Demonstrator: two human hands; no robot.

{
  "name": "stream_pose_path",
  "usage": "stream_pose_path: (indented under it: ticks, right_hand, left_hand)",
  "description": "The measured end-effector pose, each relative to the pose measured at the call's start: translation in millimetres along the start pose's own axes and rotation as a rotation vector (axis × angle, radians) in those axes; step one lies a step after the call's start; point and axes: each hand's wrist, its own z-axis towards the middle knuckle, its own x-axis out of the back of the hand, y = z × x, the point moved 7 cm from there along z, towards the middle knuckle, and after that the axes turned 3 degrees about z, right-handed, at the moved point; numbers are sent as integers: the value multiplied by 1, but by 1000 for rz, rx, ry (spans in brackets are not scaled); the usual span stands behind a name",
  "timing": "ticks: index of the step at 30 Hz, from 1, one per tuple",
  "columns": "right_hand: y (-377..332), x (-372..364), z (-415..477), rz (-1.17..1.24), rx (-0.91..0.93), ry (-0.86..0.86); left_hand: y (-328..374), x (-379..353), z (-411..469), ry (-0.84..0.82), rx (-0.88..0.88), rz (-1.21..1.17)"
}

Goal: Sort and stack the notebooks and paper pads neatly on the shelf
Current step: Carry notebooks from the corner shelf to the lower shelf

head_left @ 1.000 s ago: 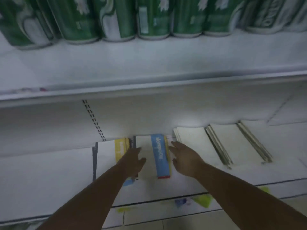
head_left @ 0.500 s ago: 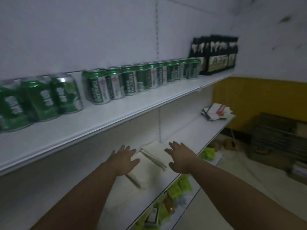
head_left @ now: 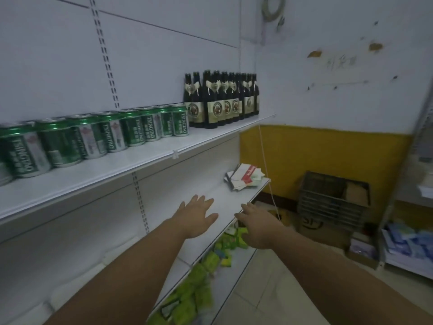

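Note:
A loose pile of notebooks and paper pads [head_left: 244, 177], one with a red band, lies askew at the far right end of the white middle shelf [head_left: 225, 195]. My left hand [head_left: 195, 215] hovers over that shelf with fingers spread and holds nothing. My right hand [head_left: 257, 225] reaches past the shelf's front edge, fingers straight, also holding nothing. Both hands are well short of the pile. Pale pads [head_left: 77, 285] lie dimly on the shelf at lower left, beside my left forearm.
Green cans [head_left: 112, 134] and dark bottles [head_left: 222, 99] fill the shelf above. Green packets [head_left: 206, 261] lie on the lower shelf. A wire basket [head_left: 332, 198] and cardboard boxes stand on the floor by the yellow wall. Another rack with blue packs [head_left: 410, 242] stands at right.
My view has swung up and to the right, from the sorted pads to the far pile. Both hands have left the pads and moved along the shelf toward it, still holding nothing.

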Motion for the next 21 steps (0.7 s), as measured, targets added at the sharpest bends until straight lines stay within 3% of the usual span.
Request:
stream_pose_path:
  ticks: [8,16,21]
  right_hand:
    - [108,-15,78,32,-11,10]
    - [219,-22,177,9,-81,-45]
    - [299,-35,222,15,-139,-86]
  left_hand:
    - [36,-12,127,-18,-60,77]
    - [35,-64,298,-170,-61,-136]
    - [46,-63,394,-173,-60,-254]
